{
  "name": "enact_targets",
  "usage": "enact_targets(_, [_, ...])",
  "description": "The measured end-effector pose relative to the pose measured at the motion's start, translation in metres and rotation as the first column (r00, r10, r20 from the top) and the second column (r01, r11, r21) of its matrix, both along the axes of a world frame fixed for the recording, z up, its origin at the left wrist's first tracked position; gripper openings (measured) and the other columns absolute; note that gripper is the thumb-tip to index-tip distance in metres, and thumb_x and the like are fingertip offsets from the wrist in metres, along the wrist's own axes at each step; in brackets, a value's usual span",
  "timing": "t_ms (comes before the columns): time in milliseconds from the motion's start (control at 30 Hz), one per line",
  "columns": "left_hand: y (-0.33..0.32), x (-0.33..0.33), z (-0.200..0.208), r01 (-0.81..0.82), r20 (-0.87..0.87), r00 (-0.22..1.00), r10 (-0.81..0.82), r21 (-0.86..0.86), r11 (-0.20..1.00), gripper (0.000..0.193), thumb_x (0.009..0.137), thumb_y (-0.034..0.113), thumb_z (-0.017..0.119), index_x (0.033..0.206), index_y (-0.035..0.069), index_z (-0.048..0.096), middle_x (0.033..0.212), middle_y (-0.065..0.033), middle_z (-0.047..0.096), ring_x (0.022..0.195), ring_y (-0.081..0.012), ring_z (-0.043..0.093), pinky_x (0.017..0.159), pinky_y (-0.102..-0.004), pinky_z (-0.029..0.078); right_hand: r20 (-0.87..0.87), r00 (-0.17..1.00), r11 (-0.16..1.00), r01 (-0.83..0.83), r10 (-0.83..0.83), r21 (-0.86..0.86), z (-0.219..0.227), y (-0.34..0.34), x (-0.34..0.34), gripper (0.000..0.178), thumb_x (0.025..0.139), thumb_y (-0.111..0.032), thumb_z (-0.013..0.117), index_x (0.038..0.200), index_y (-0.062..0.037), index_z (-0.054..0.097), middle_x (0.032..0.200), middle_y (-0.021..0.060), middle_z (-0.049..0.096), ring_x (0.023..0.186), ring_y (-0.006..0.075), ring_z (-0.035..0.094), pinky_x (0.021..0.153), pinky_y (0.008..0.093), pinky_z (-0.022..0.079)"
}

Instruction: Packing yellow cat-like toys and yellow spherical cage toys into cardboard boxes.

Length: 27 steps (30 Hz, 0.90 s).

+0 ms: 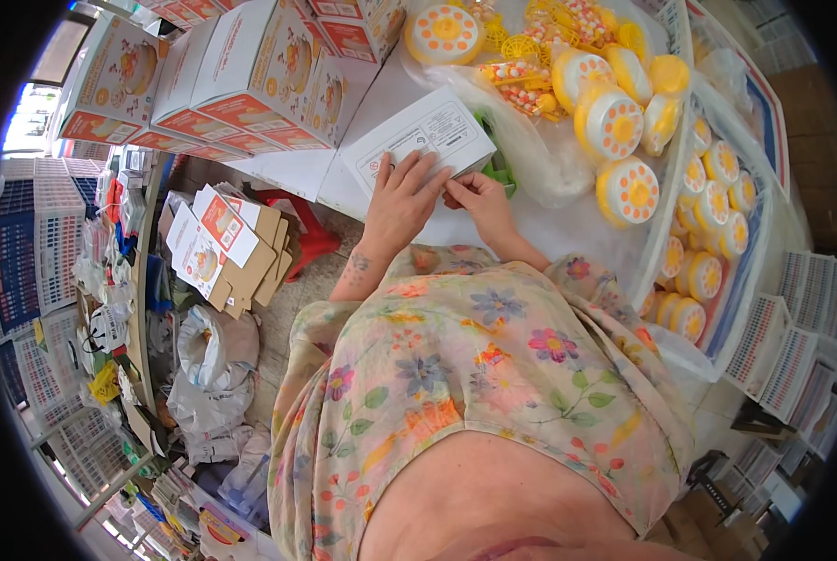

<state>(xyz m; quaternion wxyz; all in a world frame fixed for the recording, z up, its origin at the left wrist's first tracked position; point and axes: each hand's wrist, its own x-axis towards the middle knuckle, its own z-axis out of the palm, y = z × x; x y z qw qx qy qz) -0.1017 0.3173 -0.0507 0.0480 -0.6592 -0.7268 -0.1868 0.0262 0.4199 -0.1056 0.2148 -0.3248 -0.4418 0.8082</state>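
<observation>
A white printed carton lies on the white table in front of me. My left hand rests on its near side with the fingers stretched out flat and apart. At the carton's near right edge, my right hand is closed in a pinch, its fingertips close to the left thumb. Whatever those fingertips grip is too small to make out. Just beyond the right hand, a bright green plastic object shows partly behind the carton.
Printed white-and-orange boxes stand stacked at the far left. Yellow-and-white round toys and a clear plastic bag lie to the right, beside a bin of similar round pieces. Flat cartons rest on a red stool at left.
</observation>
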Motion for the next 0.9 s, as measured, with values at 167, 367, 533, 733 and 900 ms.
enact_targets(167, [0.000, -0.002, -0.001, 0.001, 0.036, 0.999, -0.001, -0.010, 1.000, 0.045, 0.078, 0.011, 0.063, 0.122, 0.016, 0.056, 0.126, -0.0079, 0.050, 0.121, -0.0273, 0.043, 0.106, -0.0493, 0.028, 0.318, 0.943, 0.738, -0.145, -0.099, 0.659, -0.020, 0.009, 0.001, 0.023, 0.082, -0.014, 0.068, 0.095, 0.0010, 0.058, 0.073, 0.0081, 0.063, 0.061, 0.0140, 0.059, 0.057, 0.0258, 0.049])
enact_targets(367, [-0.012, -0.015, 0.002, -0.348, 0.454, 0.863, 0.220, 0.220, 0.911, 0.041, 0.085, 0.016, 0.061, 0.123, 0.005, 0.052, 0.127, -0.0133, 0.049, 0.120, -0.0257, 0.044, 0.105, -0.0405, 0.030, 0.224, 0.957, 0.920, 0.087, -0.184, 0.381, -0.067, 0.032, 0.020, 0.034, 0.088, -0.027, 0.061, 0.107, -0.0005, 0.052, 0.078, 0.0106, 0.064, 0.063, 0.0159, 0.061, 0.059, 0.0265, 0.049])
enact_targets(533, [-0.023, -0.051, -0.037, -0.722, 0.899, 0.358, 0.251, 0.097, 0.685, 0.045, 0.093, 0.034, 0.050, 0.121, 0.000, 0.049, 0.126, -0.0156, 0.050, 0.114, -0.0236, 0.048, 0.099, -0.0371, 0.036, 0.219, 0.972, 0.996, 0.087, -0.083, -0.009, -0.033, 0.046, 0.019, 0.046, 0.093, -0.041, 0.049, 0.117, -0.0020, 0.048, 0.086, 0.0127, 0.065, 0.070, 0.0171, 0.062, 0.065, 0.0295, 0.050])
enact_targets(733, [-0.048, -0.069, 0.009, -0.591, 0.964, -0.226, -0.141, -0.021, 0.806, 0.049, 0.093, 0.036, 0.050, 0.126, 0.001, 0.040, 0.124, -0.0148, 0.049, 0.112, -0.0250, 0.050, 0.093, -0.0377, 0.043, 0.052, 0.994, 0.964, -0.077, 0.093, -0.255, -0.023, 0.059, 0.036, 0.047, 0.094, -0.039, 0.049, 0.127, -0.0053, 0.045, 0.097, 0.0123, 0.064, 0.085, 0.0178, 0.063, 0.075, 0.0310, 0.050])
enact_targets(900, [-0.049, -0.056, 0.052, -0.461, 0.956, 0.293, -0.025, 0.163, 0.872, 0.056, 0.084, 0.006, 0.057, 0.134, 0.002, 0.032, 0.129, -0.0147, 0.044, 0.111, -0.0217, 0.049, 0.094, -0.0340, 0.043, -0.256, 0.961, 0.992, -0.117, 0.100, -0.051, -0.005, 0.053, 0.033, 0.051, 0.090, -0.021, 0.057, 0.136, -0.0082, 0.039, 0.124, 0.0096, 0.053, 0.108, 0.0148, 0.053, 0.091, 0.0293, 0.042])
